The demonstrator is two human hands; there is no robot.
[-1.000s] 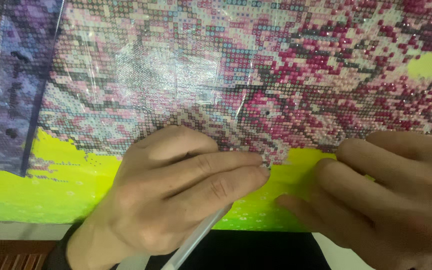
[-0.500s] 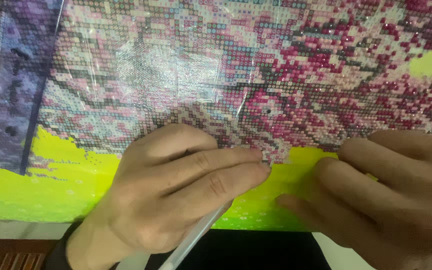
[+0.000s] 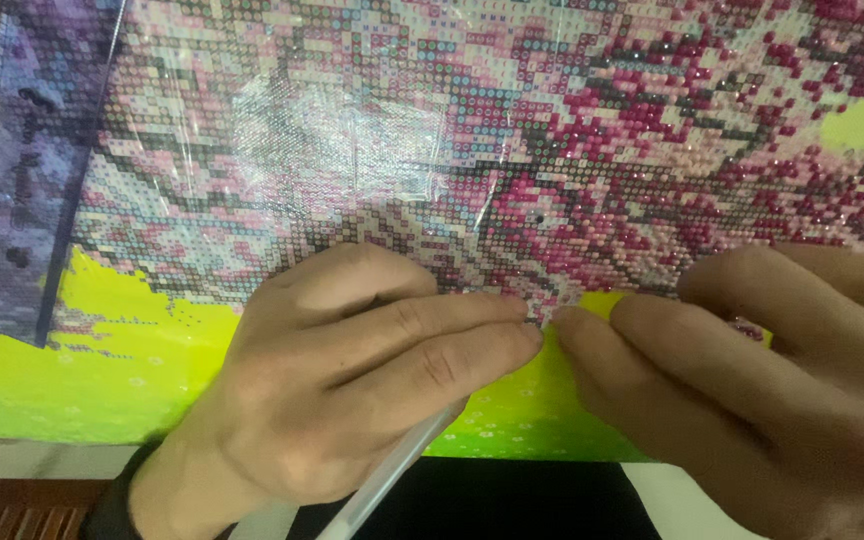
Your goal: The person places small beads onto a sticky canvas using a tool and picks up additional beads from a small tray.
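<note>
A diamond-painting canvas (image 3: 452, 130) fills the view, beaded in pink, white and dark red, with a bright yellow-green band (image 3: 102, 380) along its lower edge. My left hand (image 3: 352, 380) rests on the canvas's lower part, fingers curled around a white pen-like applicator (image 3: 392, 470) whose shaft runs down out of the hand. My right hand (image 3: 752, 390) lies flat on the canvas to the right, its fingertips meeting my left fingertips at the edge of the beaded area.
A crinkled clear plastic film (image 3: 332, 140) covers the left and middle of the canvas. A translucent purple ruler-like strip (image 3: 32, 170) lies on it at the far left. Below the canvas are a dark surface (image 3: 512, 500) and a wooden edge (image 3: 12, 515).
My right hand has slid left across the green band until its fingertips reach my left fingertips. My left hand has stayed where it was.
</note>
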